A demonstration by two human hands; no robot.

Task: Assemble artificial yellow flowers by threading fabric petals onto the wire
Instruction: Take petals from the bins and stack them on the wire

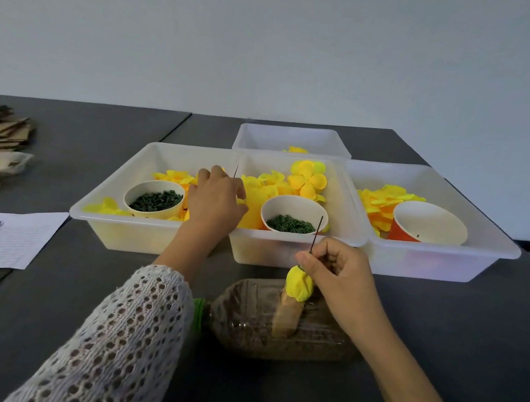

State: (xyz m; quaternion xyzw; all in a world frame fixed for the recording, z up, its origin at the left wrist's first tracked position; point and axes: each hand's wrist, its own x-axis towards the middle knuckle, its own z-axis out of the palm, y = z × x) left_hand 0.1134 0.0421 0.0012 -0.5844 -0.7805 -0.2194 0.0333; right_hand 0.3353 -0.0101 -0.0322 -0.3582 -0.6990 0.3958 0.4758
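Fabric petals (173, 177) fill the left tray (105, 211), where the left hand (215, 199) reaches in, fingers curled down; whether it holds anything is hidden. Near the middle tray (349, 211), the right hand (337, 276) pinches a wire (316, 234) with bunched yellow petals (299, 283) threaded below the fingers.

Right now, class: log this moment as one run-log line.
left hand: reaching into petals in middle tray | right hand: pinching wire, yellow bud below | bottle on table

Right hand (336, 273) pinches wire (316, 235); left hand (215, 199) in tray (152, 237).
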